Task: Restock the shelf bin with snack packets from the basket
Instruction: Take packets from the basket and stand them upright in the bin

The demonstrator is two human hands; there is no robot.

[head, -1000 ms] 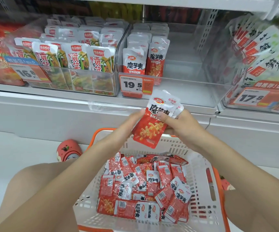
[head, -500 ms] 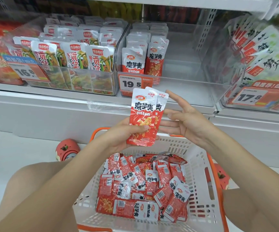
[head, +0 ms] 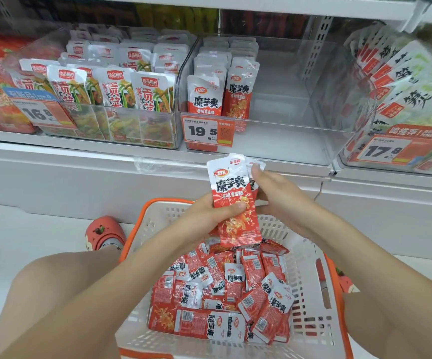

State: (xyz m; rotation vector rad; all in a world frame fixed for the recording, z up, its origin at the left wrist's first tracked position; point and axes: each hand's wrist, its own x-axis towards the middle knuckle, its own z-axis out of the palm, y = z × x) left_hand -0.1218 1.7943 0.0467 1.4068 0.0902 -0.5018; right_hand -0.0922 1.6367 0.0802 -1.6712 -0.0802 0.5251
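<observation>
Head view, left grip: my left hand (head: 211, 216) pinches the held packets (head: 233, 200) at their lower half, thumb across the red front, fingers behind. I judge the low hold leaves the white tops free for squaring up.
Head view, right grip: my right hand (head: 282, 200) curls its fingers round the right edge and back of the same packets, fingertips near the white top. It reads to me as aligning the small stack, so it can go in as one upright row.
Held packets: upright, label towards me, at least two of them, one peeking out behind the front one. They sit between both grips, above the basket and below the shelf lip.
Shelf bin (head: 300, 130): clear-walled, above and beyond the grips. Only its left part is stocked, with two files of standing packets (head: 222, 92). The space to their right is bare, so I judge that is where this stack belongs.
Price tag (head: 208, 132): clipped to the bin front, directly above the left grip.
Basket (head: 310, 275): white with an orange rim, directly under the grips. Loose packets (head: 225, 294) lie jumbled inside, so plenty remains to move.
Neighbour bin (head: 111, 97): up and left of the grips, full of green-printed packets. I would keep clear of it.
</observation>
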